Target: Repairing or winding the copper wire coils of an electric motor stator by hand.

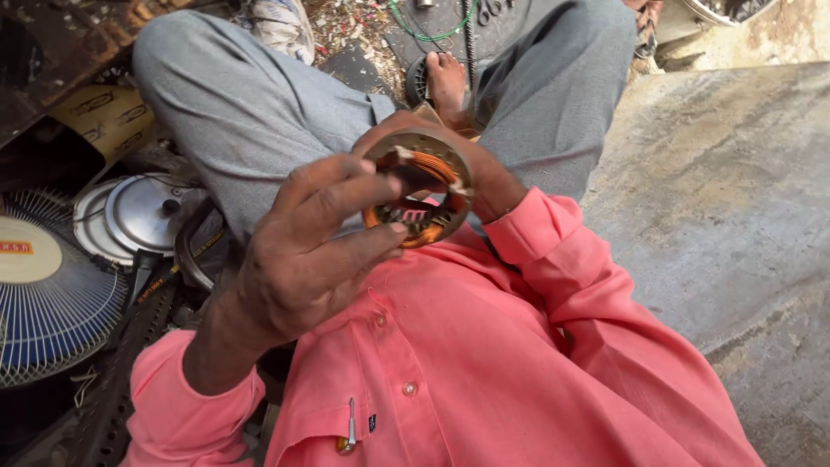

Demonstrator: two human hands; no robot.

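A round metal motor stator (421, 188) with orange copper windings is held up in front of my chest. My right hand (484, 177) cups it from behind and grips its rim. My left hand (316, 246) is in front of it, with the thumb and fingertips touching the lower left edge of the ring and its copper coil. I wear a pink shirt (467, 363) and grey trousers (251, 104), and sit with knees raised and a bare foot (447, 82) on the ground.
A table fan with a white wire guard and blue blades (47, 294) lies at the left, beside round metal covers (138, 216). A perforated metal angle bar (112, 389) runs along the lower left. A concrete slab (735, 216) fills the right. Wire scraps and debris (363, 26) litter the ground ahead.
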